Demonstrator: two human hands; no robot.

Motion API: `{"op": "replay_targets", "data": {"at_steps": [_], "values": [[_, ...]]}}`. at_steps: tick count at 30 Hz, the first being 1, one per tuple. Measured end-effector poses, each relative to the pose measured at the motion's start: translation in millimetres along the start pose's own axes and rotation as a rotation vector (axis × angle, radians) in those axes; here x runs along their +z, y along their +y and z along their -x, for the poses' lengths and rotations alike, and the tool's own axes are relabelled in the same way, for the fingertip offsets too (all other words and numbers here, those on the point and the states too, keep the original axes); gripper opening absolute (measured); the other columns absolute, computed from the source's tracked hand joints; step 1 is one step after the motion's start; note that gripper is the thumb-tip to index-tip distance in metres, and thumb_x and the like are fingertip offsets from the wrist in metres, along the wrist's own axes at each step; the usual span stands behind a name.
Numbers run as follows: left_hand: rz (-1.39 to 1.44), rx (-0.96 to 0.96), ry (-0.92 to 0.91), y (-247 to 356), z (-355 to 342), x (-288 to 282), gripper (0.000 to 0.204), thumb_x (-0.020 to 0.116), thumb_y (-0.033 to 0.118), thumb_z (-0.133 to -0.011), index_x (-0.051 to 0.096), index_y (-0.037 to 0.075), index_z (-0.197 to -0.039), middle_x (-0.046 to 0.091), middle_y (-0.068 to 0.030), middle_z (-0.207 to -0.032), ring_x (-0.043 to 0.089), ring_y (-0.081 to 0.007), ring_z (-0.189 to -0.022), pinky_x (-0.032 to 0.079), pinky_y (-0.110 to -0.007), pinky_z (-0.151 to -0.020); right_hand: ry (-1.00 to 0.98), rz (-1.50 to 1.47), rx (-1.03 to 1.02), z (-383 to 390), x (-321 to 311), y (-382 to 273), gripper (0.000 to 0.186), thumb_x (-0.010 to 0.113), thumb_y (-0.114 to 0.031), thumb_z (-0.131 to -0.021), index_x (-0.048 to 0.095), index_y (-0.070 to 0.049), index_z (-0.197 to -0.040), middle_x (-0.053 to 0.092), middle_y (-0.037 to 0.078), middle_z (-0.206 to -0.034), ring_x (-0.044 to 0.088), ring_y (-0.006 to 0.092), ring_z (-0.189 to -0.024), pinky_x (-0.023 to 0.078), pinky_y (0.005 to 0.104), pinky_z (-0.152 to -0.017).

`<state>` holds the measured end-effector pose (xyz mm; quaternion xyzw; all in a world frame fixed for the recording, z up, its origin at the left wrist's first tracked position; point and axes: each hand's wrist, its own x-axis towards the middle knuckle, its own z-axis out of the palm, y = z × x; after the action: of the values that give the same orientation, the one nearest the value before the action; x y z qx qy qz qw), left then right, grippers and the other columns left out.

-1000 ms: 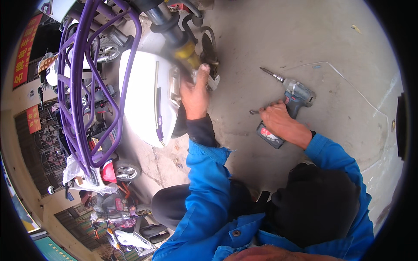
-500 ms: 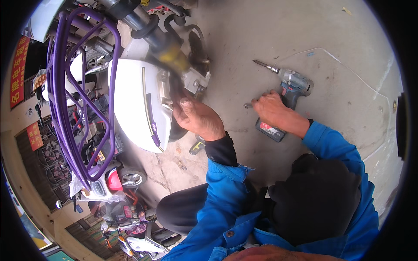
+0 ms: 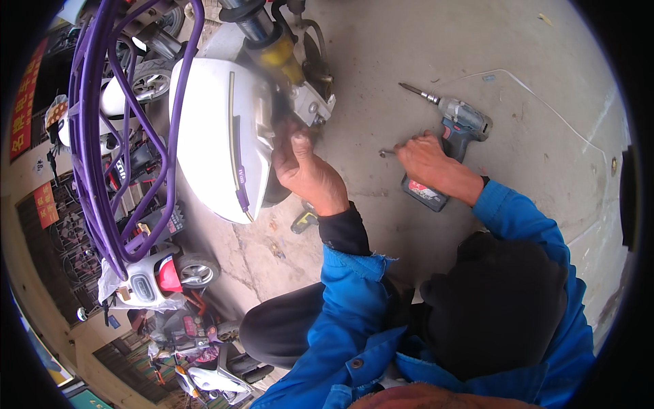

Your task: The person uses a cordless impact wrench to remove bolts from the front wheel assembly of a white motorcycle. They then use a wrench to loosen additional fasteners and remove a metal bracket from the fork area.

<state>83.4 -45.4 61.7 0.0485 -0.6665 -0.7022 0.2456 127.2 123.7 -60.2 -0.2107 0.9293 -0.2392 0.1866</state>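
Observation:
My left hand (image 3: pixel 312 178) is closed at the edge of the white front fender (image 3: pixel 210 140), just below the metal bracket (image 3: pixel 313 105) at the foot of the fork. Its thumb points up; the other fingers are partly hidden by the fender, and what they pinch does not show. Over the floor on the right, my right hand (image 3: pixel 428 162) is closed round a small wrench (image 3: pixel 385 153), whose metal end sticks out to the left. A cordless impact driver (image 3: pixel 466 117) with a long bit lies beside and partly under that hand.
Purple tubular bars (image 3: pixel 92 136) rise at the left. On the floor near the fender lies a yellow-and-black tool (image 3: pixel 304 219). A thin white cable (image 3: pixel 545 109) runs across the concrete at the right. Parked scooters (image 3: pixel 146 283) stand along the far left.
The view has shifted, so the fender, fork and driver sit higher in it. Both hands keep their hold; slightly more of the wrench shows beyond my right fingers.

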Motion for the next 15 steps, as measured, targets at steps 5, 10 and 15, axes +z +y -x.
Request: {"op": "replay_targets", "data": {"at_steps": [5, 10, 15], "values": [[-0.275, -0.018, -0.060, -16, 14, -4, 0.033, 0.073, 0.005, -0.096, 0.060, -0.007, -0.124, 0.068, -0.0104, -0.112, 0.064, -0.0170, -0.102, 0.052, -0.030, -0.092, 0.447, -0.328, -0.114, -16, -30, -16, 0.044, 0.066, -0.008, -0.089, 0.060, -0.003, -0.133, 0.060, 0.019, -0.134, 0.062, 0.0343, -0.117, 0.052, 0.0510, -0.093], [-0.267, -0.032, -0.050, -10, 11, -9, 0.027, 0.071, 0.009, -0.098, 0.065, -0.006, -0.120, 0.070, -0.0105, -0.111, 0.064, -0.0162, -0.102, 0.051, -0.030, -0.093, 0.475, -1.209, -0.111, -39, -96, -51, 0.050, 0.065, -0.014, -0.098, 0.051, -0.002, -0.145, 0.058, 0.018, -0.140, 0.065, 0.0287, -0.112, 0.054, 0.0431, -0.095], [-0.291, -0.003, -0.073, -8, 10, -9, 0.026, 0.070, 0.010, -0.099, 0.067, -0.007, -0.118, 0.071, -0.0108, -0.111, 0.064, -0.0160, -0.102, 0.051, -0.030, -0.092, 0.442, -1.241, -0.108, -71, -83, -35, 0.045, 0.065, -0.013, -0.098, 0.056, 0.001, -0.140, 0.061, 0.016, -0.133, 0.065, 0.0221, -0.110, 0.055, 0.0364, -0.089]]}}
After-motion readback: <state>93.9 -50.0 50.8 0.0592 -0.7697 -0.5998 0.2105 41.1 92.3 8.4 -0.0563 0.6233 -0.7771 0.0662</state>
